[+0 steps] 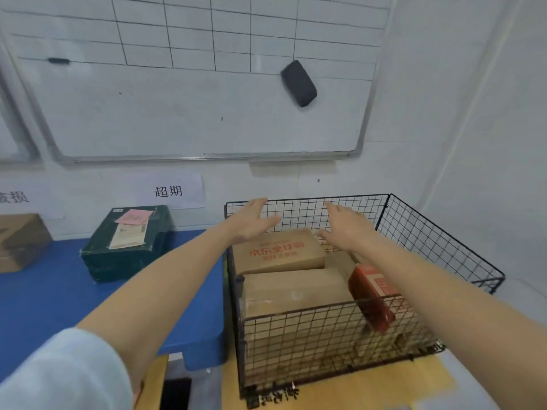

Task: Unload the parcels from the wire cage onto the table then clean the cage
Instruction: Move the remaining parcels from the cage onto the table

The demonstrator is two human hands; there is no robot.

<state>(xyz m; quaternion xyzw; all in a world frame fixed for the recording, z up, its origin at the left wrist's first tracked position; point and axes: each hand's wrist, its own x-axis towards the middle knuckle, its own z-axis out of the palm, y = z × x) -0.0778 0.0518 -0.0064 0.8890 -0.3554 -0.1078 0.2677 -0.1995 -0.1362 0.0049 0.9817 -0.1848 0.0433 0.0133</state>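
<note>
Blue table, wire cage, top parcel lengthwise left-right; both hands' grip open, empty

Both bare forearms stretch forward toward the frame's centre — the left hand and the right hand are spread open, palms facing each other, fingers extended, apart and empty — a pale sleeve at lower left.

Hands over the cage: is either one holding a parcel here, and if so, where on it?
Nothing is held. The left hand and right hand are open, fingers spread, above the brown box in the wire cage.
</note>
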